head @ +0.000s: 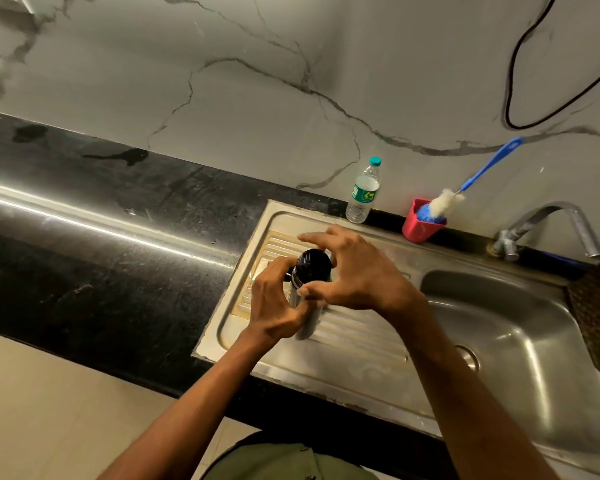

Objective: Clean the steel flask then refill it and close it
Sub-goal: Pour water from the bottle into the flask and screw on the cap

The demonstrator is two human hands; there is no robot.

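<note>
**A:** White marble-look wall with grey veins, polished black stone counter (94, 216) below it, and set into that counter a stainless steel sink (520, 341) with a ribbed draining board (357, 337). That sink is our landmark.

**B:** And the steel flask (307, 306)?

**A:** Standing on the draining board, just left of the basin, upright or close to it. Smooth, shiny cylinder, with a dark, glossy, rounded cap (314, 265) on top. What's inside it, I cannot tell.

**B:** Hands?

**A:** The left hand (278, 303) is wrapped round the flask's body, fingers curled on the metal. The right hand (350, 271) is over the cap: thumb against the flask's neck, fingers spread and arched round the far side of the cap. Whether those fingers actually grip the cap is hard to tell.

**B:** Other containers?

**A:** Behind the draining board, against the wall, a clear plastic water bottle (363, 192), teal cap, green label, looks mostly full. Right of it, behind the basin's rim, a red plastic cup (420, 223) holding a bottle brush (465, 188): blue bristles down in the cup, fluffy white head above, long blue handle leaning on the wall.

**B:** Anything else?

**A:** A curved metal tap (555, 226) at the basin's back right, a black cable (520, 64) looping on the wall above it, and something dark and woven (596, 317) at the basin's right edge.
</note>
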